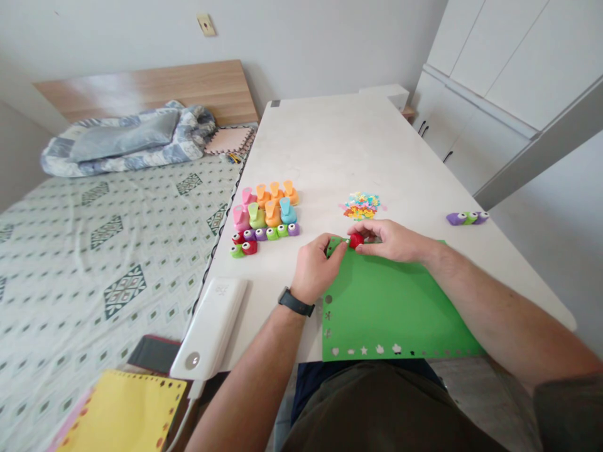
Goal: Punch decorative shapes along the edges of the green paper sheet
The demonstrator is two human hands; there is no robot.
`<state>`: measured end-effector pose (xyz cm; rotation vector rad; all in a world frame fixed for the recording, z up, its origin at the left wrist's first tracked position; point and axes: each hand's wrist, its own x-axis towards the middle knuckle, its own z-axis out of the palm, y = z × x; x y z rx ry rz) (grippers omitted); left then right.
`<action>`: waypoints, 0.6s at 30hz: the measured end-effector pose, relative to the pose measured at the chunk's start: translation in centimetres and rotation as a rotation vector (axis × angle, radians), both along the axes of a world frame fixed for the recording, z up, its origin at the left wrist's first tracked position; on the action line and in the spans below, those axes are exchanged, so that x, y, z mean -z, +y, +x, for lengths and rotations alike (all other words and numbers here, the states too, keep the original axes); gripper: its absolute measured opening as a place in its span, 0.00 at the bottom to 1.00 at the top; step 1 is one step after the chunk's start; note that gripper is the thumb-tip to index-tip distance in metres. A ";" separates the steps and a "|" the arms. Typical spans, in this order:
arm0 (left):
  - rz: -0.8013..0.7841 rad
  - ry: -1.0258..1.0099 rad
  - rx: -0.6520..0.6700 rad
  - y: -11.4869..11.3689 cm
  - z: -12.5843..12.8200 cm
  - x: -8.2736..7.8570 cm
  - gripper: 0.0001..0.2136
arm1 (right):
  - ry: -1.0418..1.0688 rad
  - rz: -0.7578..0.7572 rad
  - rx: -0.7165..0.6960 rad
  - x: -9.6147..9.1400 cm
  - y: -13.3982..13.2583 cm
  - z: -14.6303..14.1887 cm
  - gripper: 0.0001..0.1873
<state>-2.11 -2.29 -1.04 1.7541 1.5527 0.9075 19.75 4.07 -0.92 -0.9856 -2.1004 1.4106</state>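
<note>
A sheet of green paper (400, 301) lies at the table's front edge, with punched shapes along its left and near edges. My left hand (318, 267), a dark band on its wrist, pinches the sheet's far left corner. In my right hand (389, 240) is a small red craft punch (357, 240), held between thumb and fingers at the sheet's far edge. Whether the paper sits inside the punch's slot is hidden. Just beyond my right hand is a pile of colourful paper cutouts (362, 206).
Rows of craft punches (264, 213) stand at the left of the white table (330, 144), and several small ones (468, 218) at the right. A white power bank (210, 329) with a cable lies front left. Yellow punched paper (125, 411) is below it, beside a bed (70, 251).
</note>
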 end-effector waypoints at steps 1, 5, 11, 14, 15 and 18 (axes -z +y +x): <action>-0.001 0.001 -0.001 0.0 0.0 0.0 0.13 | -0.005 -0.005 -0.001 0.0 0.0 0.0 0.21; 0.004 -0.004 -0.005 0.0 0.0 0.1 0.12 | -0.053 0.011 0.007 -0.1 0.1 -0.1 0.22; 0.018 0.000 -0.006 0.1 0.0 0.3 0.12 | -0.059 0.014 -0.017 -0.3 -0.1 -0.1 0.22; 0.011 -0.005 -0.002 0.1 0.0 0.3 0.12 | -0.035 0.028 -0.034 -0.2 -0.1 0.0 0.23; 0.006 -0.007 -0.003 0.1 0.0 0.3 0.12 | -0.032 0.033 -0.034 -0.2 -0.1 0.0 0.23; -0.007 -0.009 -0.006 0.1 0.0 0.2 0.12 | -0.045 0.047 -0.018 -0.2 -0.1 0.0 0.23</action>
